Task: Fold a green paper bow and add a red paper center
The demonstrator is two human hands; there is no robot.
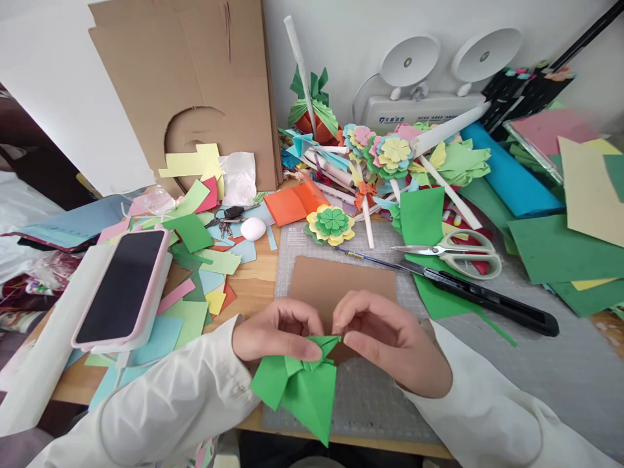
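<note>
Both hands pinch a folded green paper piece (302,387) at its top edge, the left hand (275,335) and right hand (390,341) close together with fingertips nearly touching. The paper hangs below them over a grey cutting mat (560,364). Just beyond the hands lies a brown card (336,283); scissors (455,253) lie farther right, and what seems a craft knife (487,299).
</note>
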